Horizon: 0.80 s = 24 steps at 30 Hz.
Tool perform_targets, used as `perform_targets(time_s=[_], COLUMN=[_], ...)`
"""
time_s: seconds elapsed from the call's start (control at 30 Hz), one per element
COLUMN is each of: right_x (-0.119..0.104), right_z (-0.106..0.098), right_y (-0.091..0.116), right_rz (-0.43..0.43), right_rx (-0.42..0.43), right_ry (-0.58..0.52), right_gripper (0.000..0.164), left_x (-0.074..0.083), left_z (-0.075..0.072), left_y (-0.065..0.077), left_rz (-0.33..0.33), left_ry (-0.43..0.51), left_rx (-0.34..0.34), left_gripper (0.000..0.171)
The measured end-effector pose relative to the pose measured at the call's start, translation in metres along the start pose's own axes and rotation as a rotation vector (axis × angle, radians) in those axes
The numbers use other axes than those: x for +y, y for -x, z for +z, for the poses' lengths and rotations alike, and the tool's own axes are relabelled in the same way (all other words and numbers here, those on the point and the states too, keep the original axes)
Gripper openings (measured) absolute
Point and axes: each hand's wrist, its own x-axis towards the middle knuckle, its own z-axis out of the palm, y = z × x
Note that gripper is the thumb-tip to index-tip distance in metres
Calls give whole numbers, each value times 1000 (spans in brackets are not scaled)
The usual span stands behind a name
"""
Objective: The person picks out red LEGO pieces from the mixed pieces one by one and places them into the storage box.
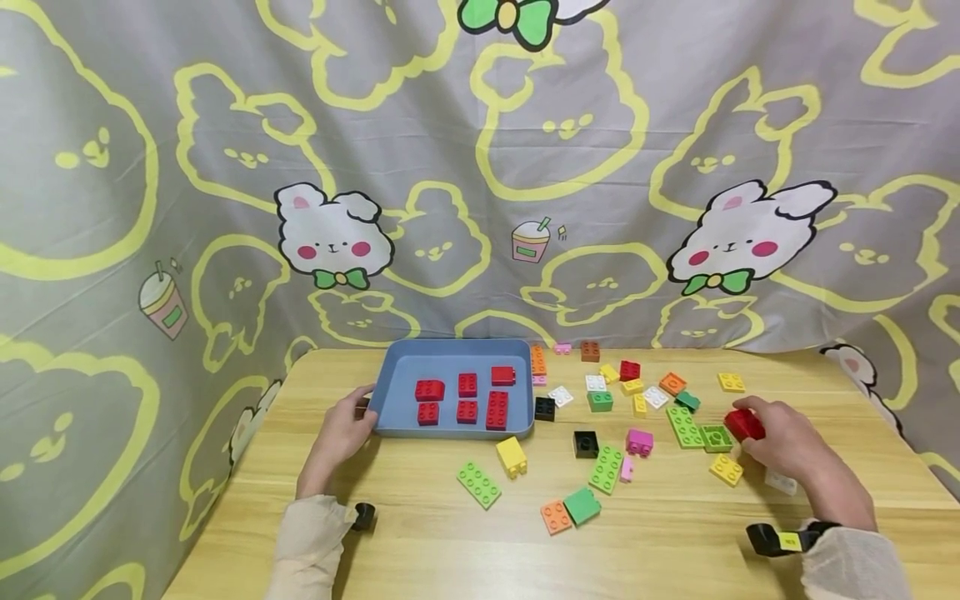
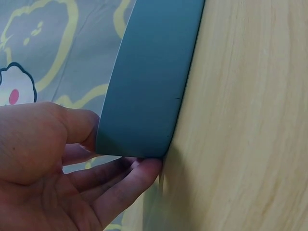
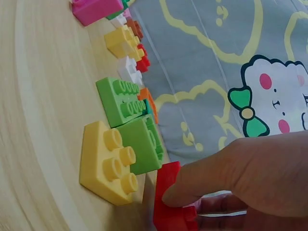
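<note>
At the left, my left hand (image 1: 348,427) grips the end of a blue-grey tray (image 1: 453,432). Its thumb lies at the rim and its fingers reach under the lower edge of the tray wall (image 2: 149,82). Inside the tray lie several red building bricks, among them a long one (image 1: 497,410). Over on the right, my right hand (image 1: 787,437) pinches a red brick (image 1: 742,424), with the thumb (image 3: 192,185) against its side. A light green brick (image 3: 139,144) and a yellow brick (image 3: 106,163) are close beside it.
Loose bricks in several colours spread over the wooden table (image 1: 465,558), including a pink one (image 1: 640,442), a black one (image 1: 586,444) and another red one (image 1: 630,370). A white brick (image 1: 781,481) lies partly under the right wrist. Patterned cloth (image 1: 450,167) hangs behind the table.
</note>
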Motion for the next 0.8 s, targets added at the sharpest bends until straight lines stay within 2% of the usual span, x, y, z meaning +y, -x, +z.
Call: perform_targets(time_s=[0.23,0.5,0.8], right_x=[-14,-33,-85], right_z=[-1,6,0], right_y=[2,2,-14], right_rz=[-57,-93,-277], right_rx=[84,126,182], right_ry=[27,23,52], right_gripper=[57,55,51], left_x=[-2,-4,1], left_z=[0,2,-3], left_y=[3,0,0], left_rz=[-2,-8,18], left_ry=[2,3,1], left_rx=[12,-9,-38], left_gripper=[49,49,50])
